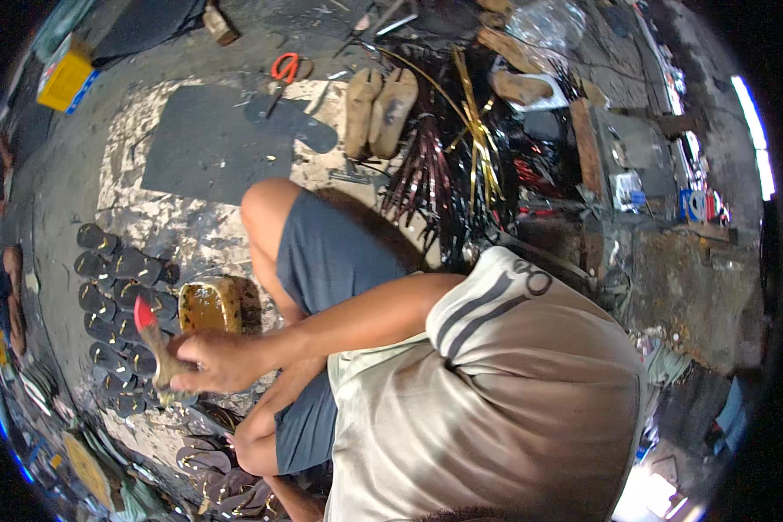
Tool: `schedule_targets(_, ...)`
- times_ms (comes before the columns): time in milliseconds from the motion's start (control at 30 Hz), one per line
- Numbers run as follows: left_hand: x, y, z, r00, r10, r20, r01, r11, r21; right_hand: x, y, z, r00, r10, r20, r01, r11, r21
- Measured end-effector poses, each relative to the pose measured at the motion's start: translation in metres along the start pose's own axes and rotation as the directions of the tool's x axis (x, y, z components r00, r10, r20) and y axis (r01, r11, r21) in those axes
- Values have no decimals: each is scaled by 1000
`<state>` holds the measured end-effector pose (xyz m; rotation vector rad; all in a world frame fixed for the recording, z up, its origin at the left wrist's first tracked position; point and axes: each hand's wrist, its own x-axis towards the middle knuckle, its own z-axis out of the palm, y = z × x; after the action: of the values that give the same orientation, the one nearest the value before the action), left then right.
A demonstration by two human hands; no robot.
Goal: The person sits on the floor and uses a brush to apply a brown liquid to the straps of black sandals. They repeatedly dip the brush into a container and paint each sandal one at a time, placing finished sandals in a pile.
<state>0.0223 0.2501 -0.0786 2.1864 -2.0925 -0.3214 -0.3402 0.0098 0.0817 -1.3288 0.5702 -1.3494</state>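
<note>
My right hand (213,361) is closed around a paintbrush (155,344) with a red-tipped wooden handle. The handle's tip points up and the bristle end is low, blurred beside my fist. Close by stands a yellowish tub (209,304) with amber-brown liquid in it and drips on its rim. Left of the tub, dark sandal pieces (113,300) with small gold bits lie in rows. My left forearm (297,500) shows low in the picture; the left hand is mostly hidden behind my knee, near a cluster of dark strapped sandals (226,487).
A dark sheet (209,143) lies on the glue-spotted board beyond my knee. Around it are orange-handled scissors (284,70), a pair of wooden shoe lasts (391,113), and bundles of dark and gold straps (474,148). A yellow box (65,80) stands at the far left.
</note>
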Motion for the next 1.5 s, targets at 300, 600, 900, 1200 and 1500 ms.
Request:
schedule_targets(300, 18, 102, -32, 991, -108, 80, 120, 980, -159, -19, -34, -16, 962, 197, 190, -195, 980, -32)
schedule_targets(600, -64, 54, -119, 686, -717, -125, 561, 631, -537, -25, 11, 3, 947, 269, 176, -278, 960, 31)
schedule_targets(900, -179, 185, -68, 448, -893, 37, 93, 5, -996, 31, 76, -13, 836, 268, 478, 75, 807, -585)
schedule_targets(1200, -136, 236, -111, 789, -501, -355, 391, 856, -339, 40, 109, -2, 759, 292, 582, 279, 661, -696)
schedule_targets(1500, -98, 193, -77, 623, -731, -279, 348, 578, -738, 84, 49, -116, 785, 407, 467, 310, 395, -865)
